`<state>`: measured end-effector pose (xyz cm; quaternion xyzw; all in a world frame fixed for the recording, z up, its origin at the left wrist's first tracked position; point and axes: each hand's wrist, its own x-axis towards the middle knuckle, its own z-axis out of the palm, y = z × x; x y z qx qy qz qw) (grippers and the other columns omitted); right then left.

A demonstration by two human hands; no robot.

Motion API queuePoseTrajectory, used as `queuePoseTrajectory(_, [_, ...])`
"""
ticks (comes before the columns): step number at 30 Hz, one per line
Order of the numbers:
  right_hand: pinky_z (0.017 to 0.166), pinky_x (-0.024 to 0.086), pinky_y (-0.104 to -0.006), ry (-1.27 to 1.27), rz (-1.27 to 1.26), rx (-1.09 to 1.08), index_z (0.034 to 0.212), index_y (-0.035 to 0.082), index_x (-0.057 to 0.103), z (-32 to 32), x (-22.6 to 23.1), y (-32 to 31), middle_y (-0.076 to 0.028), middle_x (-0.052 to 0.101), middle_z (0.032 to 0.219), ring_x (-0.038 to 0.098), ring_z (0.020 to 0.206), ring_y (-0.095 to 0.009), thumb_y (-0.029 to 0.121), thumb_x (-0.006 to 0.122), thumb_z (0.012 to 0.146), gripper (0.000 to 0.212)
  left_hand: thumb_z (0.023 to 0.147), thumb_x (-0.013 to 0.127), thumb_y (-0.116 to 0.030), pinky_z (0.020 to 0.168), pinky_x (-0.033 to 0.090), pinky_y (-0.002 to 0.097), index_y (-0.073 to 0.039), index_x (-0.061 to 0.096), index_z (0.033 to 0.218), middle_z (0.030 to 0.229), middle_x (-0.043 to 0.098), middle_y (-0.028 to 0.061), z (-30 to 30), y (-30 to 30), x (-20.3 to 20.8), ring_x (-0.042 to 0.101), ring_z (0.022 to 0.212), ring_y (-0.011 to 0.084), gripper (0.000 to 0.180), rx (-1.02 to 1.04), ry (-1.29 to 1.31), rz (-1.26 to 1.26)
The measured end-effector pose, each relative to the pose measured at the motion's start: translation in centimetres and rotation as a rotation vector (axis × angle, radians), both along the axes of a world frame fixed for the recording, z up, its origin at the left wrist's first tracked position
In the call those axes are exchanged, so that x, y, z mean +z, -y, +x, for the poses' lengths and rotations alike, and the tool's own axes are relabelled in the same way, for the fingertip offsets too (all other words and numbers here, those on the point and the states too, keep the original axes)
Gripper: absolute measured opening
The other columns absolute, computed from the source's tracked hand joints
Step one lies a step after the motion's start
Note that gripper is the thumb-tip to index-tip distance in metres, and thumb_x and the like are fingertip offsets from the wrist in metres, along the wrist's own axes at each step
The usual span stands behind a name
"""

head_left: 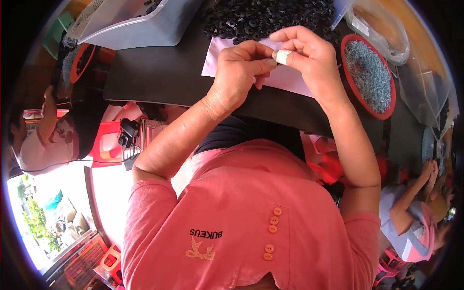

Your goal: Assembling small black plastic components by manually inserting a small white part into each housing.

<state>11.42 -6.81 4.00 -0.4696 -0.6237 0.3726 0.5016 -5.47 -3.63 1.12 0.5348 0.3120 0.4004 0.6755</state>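
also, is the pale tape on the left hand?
No, the pale tape is wrapped around the thumb of the right hand.

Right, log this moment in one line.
left hand and right hand: fingertips together, contents unclear; pale pink sheet: beneath hands; small black parts: heaped beyond; round red tray: grey pieces, right

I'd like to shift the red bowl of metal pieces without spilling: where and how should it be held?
Probably by its rim, at two spots: the near and left edges, coming from the person's side. The red bowl shows a rim all round, grey metal pieces heap its middle, and a clear plastic bag crowds its far-right edge.
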Motion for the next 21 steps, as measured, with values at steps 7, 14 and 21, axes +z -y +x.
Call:
queuePoseTrajectory(7, [0.069, 0.048, -0.0292, 0.444, 0.198, -0.126, 0.098, 0.008, 0.069, 0.5, -1.5, -2.9, -0.006, 0.067, 0.081, 0.064, 0.072, -0.018, 0.005, 0.060, 0.082, 0.018, 0.087, 0.065, -0.002, 0.053, 0.041, 0.0190, 0.001, 0.066, 0.096, 0.077, 0.063, 0.0015, -1.6, 1.3, -1.0, 0.051, 0.060, 0.0054, 0.010, 0.026, -0.097, 0.093])
queuePoseTrajectory(14, [0.075, 0.046, -0.0415, 1.205, 0.531, -0.240, 0.094, 0.011, 0.068, -0.5, -3.7, -6.3, -0.007, 0.065, 0.089, 0.063, 0.088, -0.028, 0.007, 0.059, 0.079, 0.018, 0.086, 0.070, -0.007, 0.056, 0.041, 0.0186, -0.004, 0.068, 0.096, 0.078, 0.062, -0.0040, -2.1, 1.1, -1.7, 0.050, 0.063, 0.0024, 0.011, -0.039, -0.120, 0.173])
queuePoseTrajectory(21, [0.078, 0.044, -0.0416, 1.070, 0.356, -0.217, 0.094, 0.013, 0.068, 1.7, -2.7, -6.1, -0.004, 0.064, 0.093, 0.061, 0.094, -0.027, 0.006, 0.060, 0.076, 0.021, 0.087, 0.069, -0.006, 0.059, 0.041, 0.0189, -0.004, 0.066, 0.094, 0.078, 0.061, -0.0038, -2.3, 1.3, -2.2, 0.050, 0.066, 0.0025, 0.009, -0.029, -0.049, 0.166])
